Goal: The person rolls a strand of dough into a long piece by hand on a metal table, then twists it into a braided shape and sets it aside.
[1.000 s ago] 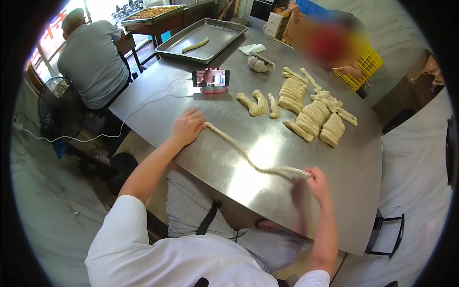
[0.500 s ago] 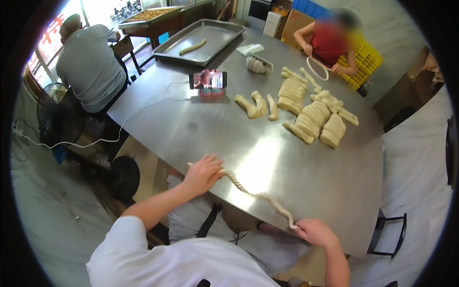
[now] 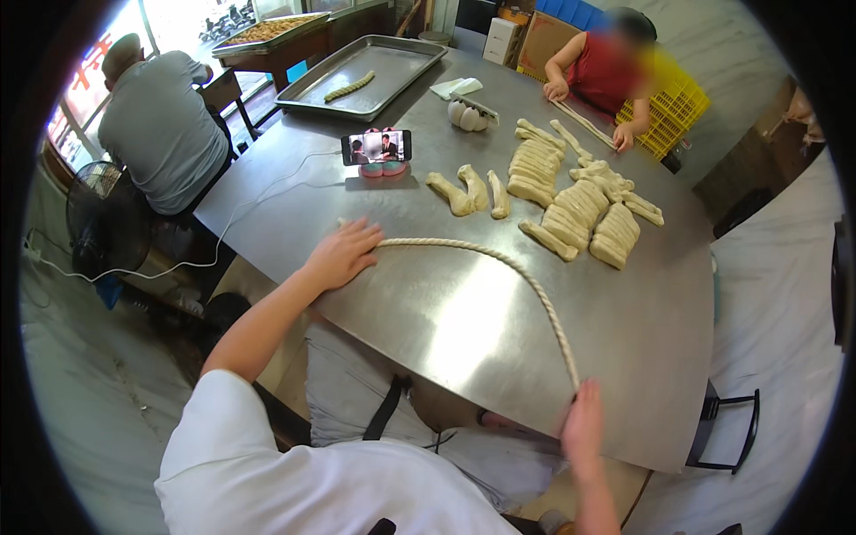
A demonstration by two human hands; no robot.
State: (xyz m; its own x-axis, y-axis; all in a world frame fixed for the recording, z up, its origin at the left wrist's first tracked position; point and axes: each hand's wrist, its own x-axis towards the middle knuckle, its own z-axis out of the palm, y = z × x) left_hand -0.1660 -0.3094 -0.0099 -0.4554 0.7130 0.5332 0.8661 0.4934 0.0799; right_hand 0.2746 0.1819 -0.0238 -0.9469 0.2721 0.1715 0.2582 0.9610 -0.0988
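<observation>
A long twisted rope of dough (image 3: 540, 292) bows across the steel table in a wide arc between my hands. My left hand (image 3: 346, 252) lies flat over its left end, fingers stretched out, and a small tip shows beyond them. At the table's near right edge, my right hand (image 3: 583, 417) is at the other end, its fingers extended and seen from the side; the palm is hidden. Beyond the rope are rows of pale dough strips (image 3: 575, 216), with several loose pieces (image 3: 459, 193) to their left.
Across the steel table (image 3: 401, 312), a person in red (image 3: 599, 76) handles a dough strip (image 3: 581, 121). A propped phone (image 3: 376, 148), a white ribbed object (image 3: 467, 114) and a metal tray (image 3: 374, 105) holding one twist (image 3: 349, 86) stand farther back. A white cable (image 3: 234, 218) trails left.
My left hand has moved farther onto the table, and my right hand slightly up and right. The wavy, coiled dough rope now forms a longer, smooth arc. The other person's dough loop is now stretched low.
</observation>
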